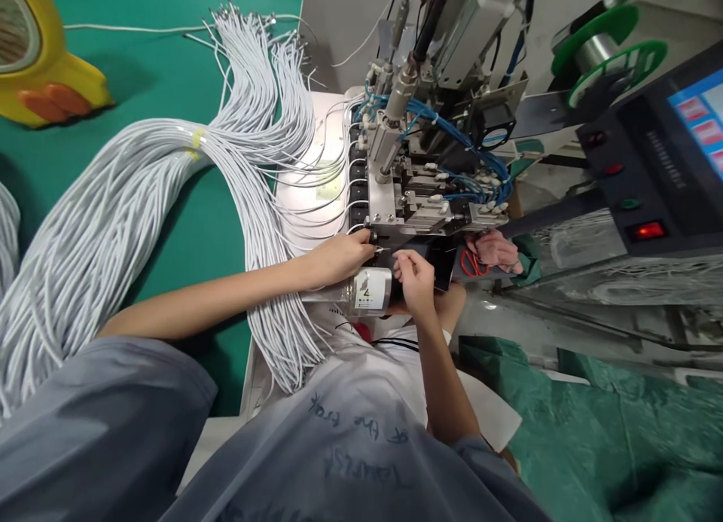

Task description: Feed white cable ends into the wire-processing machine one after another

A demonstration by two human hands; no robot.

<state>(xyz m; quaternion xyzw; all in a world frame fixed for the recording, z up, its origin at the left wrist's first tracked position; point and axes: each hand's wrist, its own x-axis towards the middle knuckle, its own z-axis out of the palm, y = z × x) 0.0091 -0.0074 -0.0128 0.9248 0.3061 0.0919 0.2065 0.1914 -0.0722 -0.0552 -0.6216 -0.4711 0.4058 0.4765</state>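
My left hand [339,260] reaches to the near end of the row of black clamps [359,193] on the machine. Its thumb and fingers are pinched around a white cable, whose stripped tip pokes out toward the right. Just across from it, my right hand [416,279] is closed in a pinch near that tip; what sits between its fingers is too small to make out. Several white cables run from the big tied bundle [226,149] over the pale plate [302,221] into the clamps. Below the hands lies a clear container with a white label [371,289].
A machine with pneumatic cylinders [387,141] and blue hoses stands ahead. To the right are red-handled scissors [473,264], a pink cloth [497,251], a control panel [644,168] and a green wire spool [599,51]. A yellow duck-shaped object [62,77] stands on the green mat [141,62].
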